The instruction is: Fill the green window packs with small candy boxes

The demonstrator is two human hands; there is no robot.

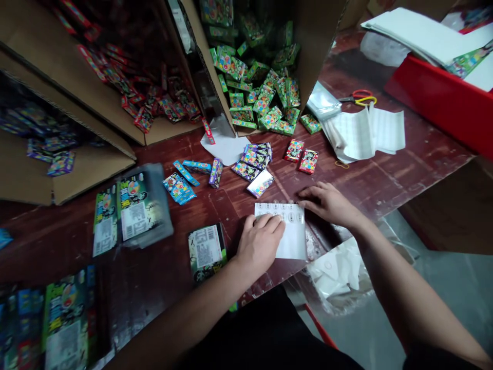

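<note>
A white sheet of round stickers lies near the front edge of the dark red table. Across its left part rests my left hand, fingers stretched out and pressing it flat. My right hand is at the sheet's upper right corner, thumb and fingertips drawn together; anything between them is too small to make out. Just beyond are a white-faced small box, several purple boxes and two red boxes. Left of my left hand lies a green-and-black printed pack.
Cartons hold green boxes, red boxes and purple boxes. Blue boxes and stacked printed packs lie leftward. Scissors, folded white sheets and a red bin are right. A plastic-lined container stands below the edge.
</note>
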